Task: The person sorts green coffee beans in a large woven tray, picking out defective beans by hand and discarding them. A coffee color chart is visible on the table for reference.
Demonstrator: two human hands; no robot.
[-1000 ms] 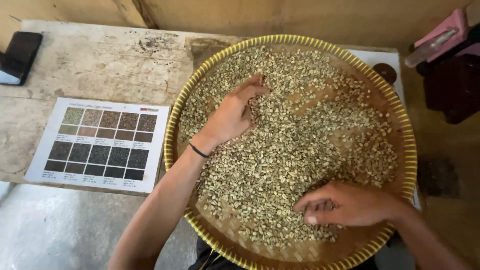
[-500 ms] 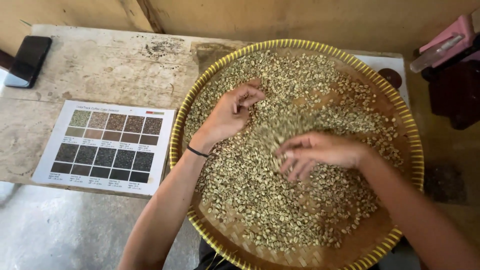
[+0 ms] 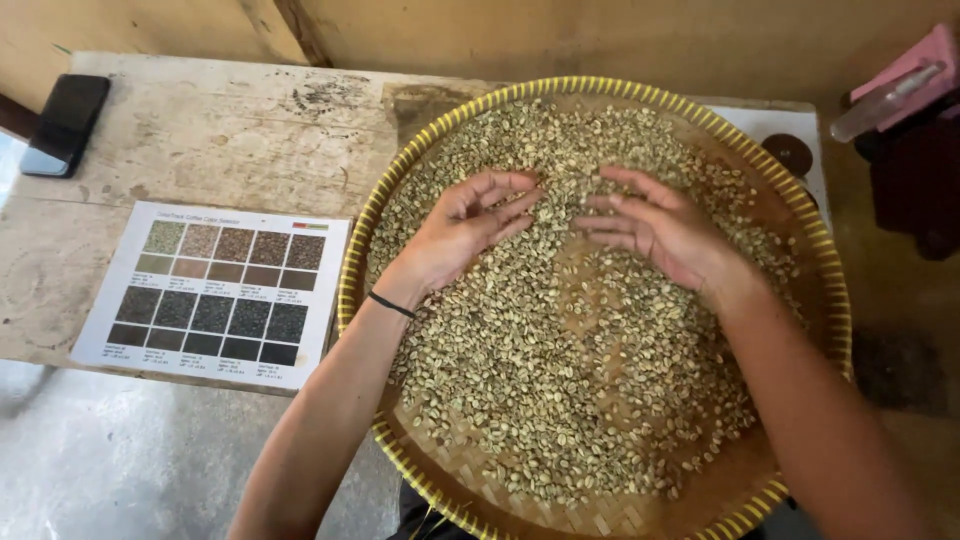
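A wide round woven tray [image 3: 352, 262] with a yellow rim rests on a worn wooden table [image 3: 215, 140] and overhangs its front edge. It holds a spread of pale green coffee beans [image 3: 560, 390]. My left hand [image 3: 462, 228], with a black band on the wrist, lies on the beans left of the tray's middle, fingers spread and slightly curled. My right hand [image 3: 665, 228] lies flat on the beans just to its right, fingers pointing left toward the left hand. The two sets of fingertips are a short gap apart.
A printed sheet of colour swatches [image 3: 215, 292] lies on the table left of the tray. A black phone [image 3: 65, 125] sits at the table's far left. A pink box [image 3: 915, 60] and a clear bottle [image 3: 885, 100] stand at the upper right. Grey floor shows below.
My right hand has swept from the tray's lower right up and left across the beans to beside my left hand. My left hand has stayed nearly in place and spread its fingers.
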